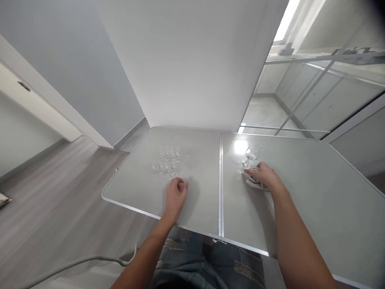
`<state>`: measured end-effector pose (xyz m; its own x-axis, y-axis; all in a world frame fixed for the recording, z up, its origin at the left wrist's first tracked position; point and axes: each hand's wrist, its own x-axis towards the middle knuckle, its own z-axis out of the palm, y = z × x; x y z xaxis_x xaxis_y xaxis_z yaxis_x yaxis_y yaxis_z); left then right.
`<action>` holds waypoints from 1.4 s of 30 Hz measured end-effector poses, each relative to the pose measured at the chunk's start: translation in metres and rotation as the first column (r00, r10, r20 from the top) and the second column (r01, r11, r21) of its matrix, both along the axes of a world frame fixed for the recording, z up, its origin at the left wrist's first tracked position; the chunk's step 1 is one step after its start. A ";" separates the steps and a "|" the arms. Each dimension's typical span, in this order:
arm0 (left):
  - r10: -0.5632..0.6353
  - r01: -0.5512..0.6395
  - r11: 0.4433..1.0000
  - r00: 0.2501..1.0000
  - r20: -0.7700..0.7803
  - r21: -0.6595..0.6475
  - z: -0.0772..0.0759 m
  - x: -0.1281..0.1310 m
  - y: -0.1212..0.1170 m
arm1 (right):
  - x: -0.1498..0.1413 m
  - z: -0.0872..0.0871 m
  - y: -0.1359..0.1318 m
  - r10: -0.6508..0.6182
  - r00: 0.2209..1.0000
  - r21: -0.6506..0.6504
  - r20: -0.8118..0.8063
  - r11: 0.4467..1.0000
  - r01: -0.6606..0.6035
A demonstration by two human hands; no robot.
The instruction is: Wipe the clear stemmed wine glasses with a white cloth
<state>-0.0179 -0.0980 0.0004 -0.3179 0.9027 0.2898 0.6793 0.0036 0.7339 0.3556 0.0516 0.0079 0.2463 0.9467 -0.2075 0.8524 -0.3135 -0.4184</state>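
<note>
My left hand (177, 194) is over the left half of the table, just in front of a cluster of small clear stemmed glasses (170, 158). Its fingers are curled toward the thumb in a loose pinch; anything clear between the tips is too faint to make out. My right hand (264, 176) rests on the right half, closed over a white, cloth-like item (254, 184) with a dark line in it. Right beyond those fingers is a larger clear stemmed glass (246, 163), its round bowl leaning to the right. Whether the fingers touch that glass I cannot tell.
The grey folding table (198, 200) has a metal seam (221, 180) down its middle and a metal rim. A white wall (192, 80) stands at its far edge, with a glazed partition (288, 104) at the right. A grey cable (90, 259) runs at lower left.
</note>
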 end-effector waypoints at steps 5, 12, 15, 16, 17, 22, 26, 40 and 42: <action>0.139 -0.140 0.990 0.987 0.081 0.001 -0.009 -0.028 0.005 | 0.016 0.022 -0.017 0.199 0.970 0.018 -0.142 0.980 -0.198; 0.224 -0.224 0.974 0.974 0.023 -0.027 -0.006 -0.031 0.030 | -0.030 0.071 -0.051 0.574 0.319 0.232 -0.754 0.687 -0.689; 0.245 -0.245 0.969 0.969 0.027 -0.005 -0.005 -0.031 0.038 | -0.071 0.059 -0.052 0.451 0.273 0.290 -0.850 0.832 -0.473; 0.251 -0.252 0.968 0.967 0.033 0.009 -0.004 -0.030 0.041 | -0.083 0.051 -0.051 0.353 0.261 0.239 -0.899 0.892 -0.385; 0.257 -0.258 0.966 0.966 0.039 0.025 -0.004 -0.029 0.043 | -0.094 0.043 -0.050 0.245 0.238 0.165 -0.940 0.935 -0.313; 0.227 -0.228 0.973 0.973 0.030 0.035 0.000 -0.020 0.050 | -0.112 0.017 -0.046 -0.064 -0.020 -0.059 -0.998 0.978 -0.198; 0.113 -0.115 0.992 0.993 0.034 0.057 0.011 -0.003 0.052 | -0.103 0.027 -0.046 -0.021 -0.076 0.001 -0.997 0.961 -0.276; -0.513 0.590 0.801 0.594 0.620 0.098 0.009 0.068 0.134 | -0.101 0.033 -0.036 0.077 -0.072 0.066 -0.994 0.987 0.144; -0.517 0.610 0.785 0.552 0.654 0.105 0.007 0.072 0.131 | -0.103 0.033 -0.036 0.055 -0.095 0.044 -0.994 0.992 0.118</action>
<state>0.0537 0.0328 0.0076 0.2109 0.9720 0.1041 -0.0392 -0.0980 0.9944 0.2527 0.0159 0.0405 -0.1163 0.9763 -0.1826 -0.5313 -0.2165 -0.8191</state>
